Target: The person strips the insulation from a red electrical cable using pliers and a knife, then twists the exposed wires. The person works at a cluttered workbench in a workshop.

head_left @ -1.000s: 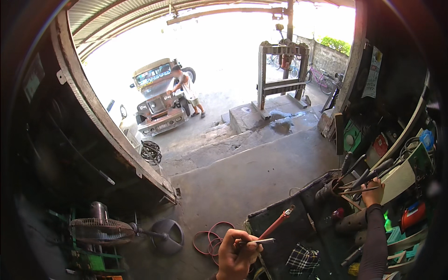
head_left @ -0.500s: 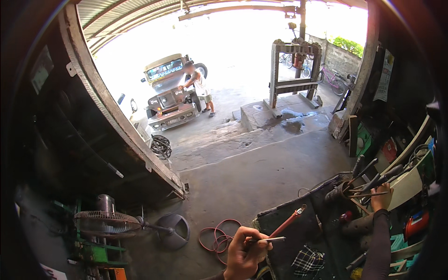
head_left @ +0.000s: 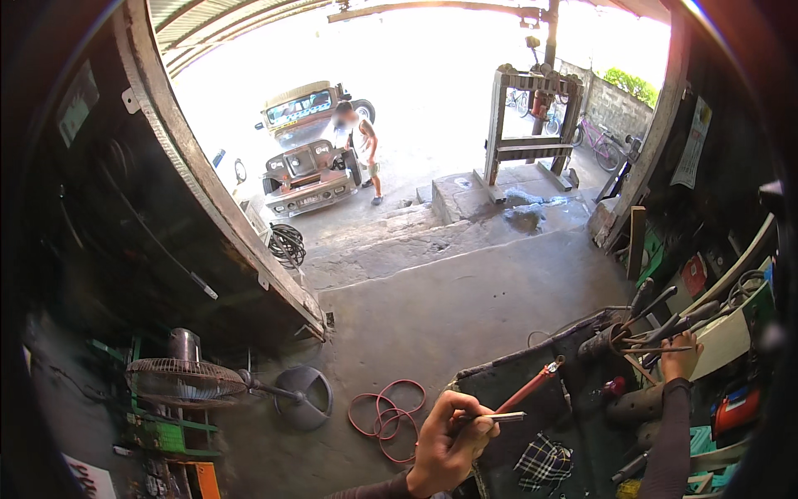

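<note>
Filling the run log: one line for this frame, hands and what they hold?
left hand: pinching thin metal rod | right hand: gripping tool handles on cluttered bench | nearby: red-handled tool, checkered cloth

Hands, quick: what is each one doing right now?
Left hand: closed, pinching a thin metal rod.
Right hand: fingers curled among the tool handles on the bench; whether it holds one cannot be told.

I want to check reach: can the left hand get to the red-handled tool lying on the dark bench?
Probably yes. The left hand holds a thin metal rod, but the red-handled tool lies uncovered just beyond it.
</note>
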Available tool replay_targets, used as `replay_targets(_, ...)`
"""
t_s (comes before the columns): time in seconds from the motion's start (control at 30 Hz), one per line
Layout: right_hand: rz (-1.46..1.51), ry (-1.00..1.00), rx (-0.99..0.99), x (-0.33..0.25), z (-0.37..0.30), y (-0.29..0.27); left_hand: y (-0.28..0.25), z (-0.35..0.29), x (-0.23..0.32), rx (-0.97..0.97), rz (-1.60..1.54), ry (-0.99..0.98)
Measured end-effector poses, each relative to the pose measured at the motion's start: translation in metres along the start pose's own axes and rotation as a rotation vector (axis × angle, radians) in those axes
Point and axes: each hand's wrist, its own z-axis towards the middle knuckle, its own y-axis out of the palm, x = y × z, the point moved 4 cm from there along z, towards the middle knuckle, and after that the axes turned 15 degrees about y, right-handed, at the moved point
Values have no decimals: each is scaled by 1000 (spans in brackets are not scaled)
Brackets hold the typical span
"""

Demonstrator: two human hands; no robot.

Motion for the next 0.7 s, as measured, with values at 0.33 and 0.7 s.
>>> replay_targets(0.33, 977, 153, -390, -20, -137, -177, 30, 12, -10, -43, -104, 3)
replay_targets(0.7, 1767, 530, -1100, -53, -399, -155, 105, -56, -96, -314, 102, -226)
